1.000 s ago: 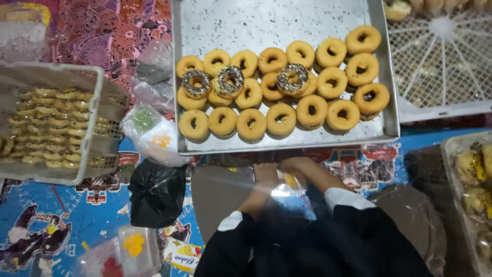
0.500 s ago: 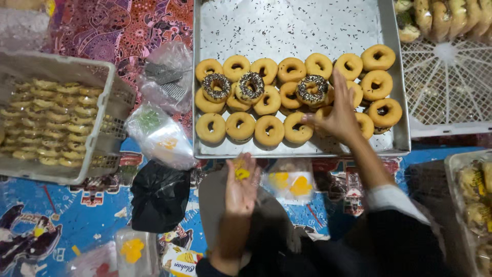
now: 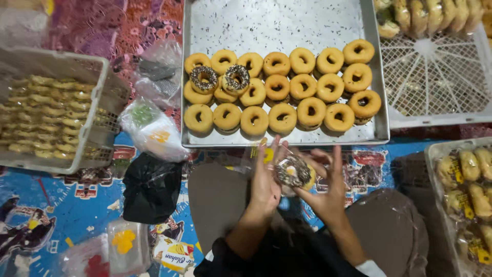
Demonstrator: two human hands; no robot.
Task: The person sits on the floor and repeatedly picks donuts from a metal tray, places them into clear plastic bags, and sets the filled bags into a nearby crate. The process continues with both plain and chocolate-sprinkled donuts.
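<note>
The doughnuts (image 3: 282,92) on the silver, speckled tray (image 3: 277,23) are golden yellow; two (image 3: 220,78) are topped with dark chocolate and pale sprinkles. A doughnut (image 3: 293,173) with dark, sprinkled topping and a yellow edge is seen between the hands. The mat (image 3: 66,205) is blue with multicoloured cartoon prints. A red and purple floral cloth (image 3: 97,23) is noted at upper left. The crate (image 3: 435,77) is white lattice; the basket (image 3: 89,128) is grey, filled with pale yellow pastries (image 3: 36,118). One bag (image 3: 151,187) is black; another bag (image 3: 154,128) is clear with green and orange marks.
</note>
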